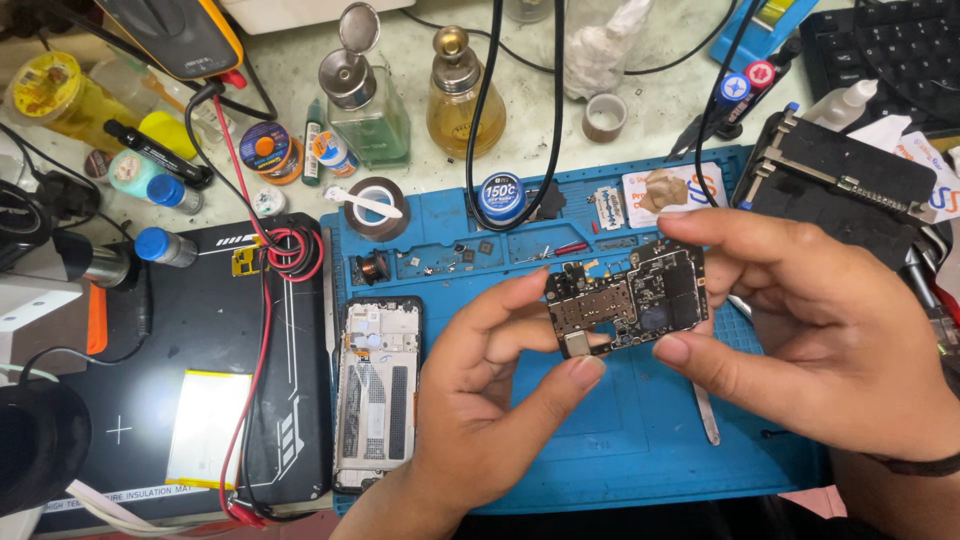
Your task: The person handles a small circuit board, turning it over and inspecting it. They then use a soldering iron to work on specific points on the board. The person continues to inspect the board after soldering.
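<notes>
Holding the circuit board (628, 305) up over the blue mat (640, 440), both hands share the grip; the left hand (490, 400) pinches its lower left corner, thumb tip under the small metal part at the bottom edge and forefinger curled along the left end; the right hand (820, 330) clamps the right end, forefinger laid along the top edge and thumb pressed at the lower right corner. Both sets of fingers are closed on the board, none spread wide. It sits tilted, component side up, well clear of the surface.

To handle it well, I judge the grip should stay on the bare edges and corners; pads on the chips or the metal shields risk smudging or flexing them; the thumb near the bottom part looks close to a connector, so light pressure seems wise. Keeping the board low over the mat would soften any slip.

Left of the hands lies an opened phone frame (378, 395), on the mat's edge beside a black heating pad (200, 330) with red wires (290, 250); a pair of tweezers (706, 415) lies on the mat below the right thumb; small screws and parts (440, 262) sit in the mat's upper trays, well apart from the board.
</notes>
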